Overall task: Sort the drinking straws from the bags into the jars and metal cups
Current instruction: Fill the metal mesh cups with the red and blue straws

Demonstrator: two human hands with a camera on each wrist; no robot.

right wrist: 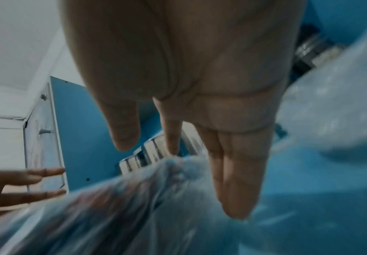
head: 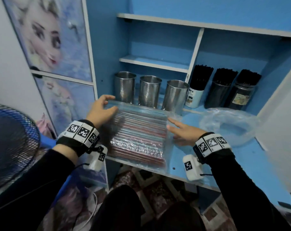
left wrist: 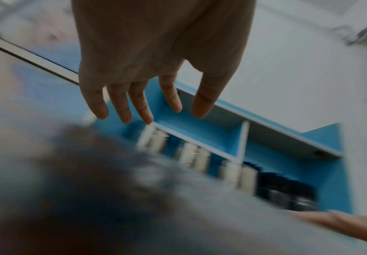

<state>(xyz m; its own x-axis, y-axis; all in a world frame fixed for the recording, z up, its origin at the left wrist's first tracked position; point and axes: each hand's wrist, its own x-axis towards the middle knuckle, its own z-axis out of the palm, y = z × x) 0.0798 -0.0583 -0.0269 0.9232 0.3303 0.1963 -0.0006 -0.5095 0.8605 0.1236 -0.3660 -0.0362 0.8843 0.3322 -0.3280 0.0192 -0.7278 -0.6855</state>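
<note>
Head view: we see a clear bag of coloured straws point(head: 138, 132) lying flat on the blue desk point(head: 251, 157), between the two hands. The left hand point(head: 100, 110) sits at the bag's left end with fingers spread and only loosely bent; in the left wrist view those fingers point(left wrist: 138, 105) hang straight and apart, gripping nothing. The right hand point(head: 183, 130) lies flat at the bag's right edge, fingers extended and touching the plastic (the right wrist view shows the fingertips point(right wrist: 237, 198) close together over the crinkled film). Both hands are open, one on each side of the bag.

Just beyond the fingertips stand three metal cups point(head: 149, 91) in a row, their visible upper insides bare. To the right of those, past the right hand, we see a white cup point(head: 194, 95) and two dark jars point(head: 229, 94), all packed with black straws. An empty clear bag point(head: 229, 124) lies crumpled to the right of the right hand.
</note>
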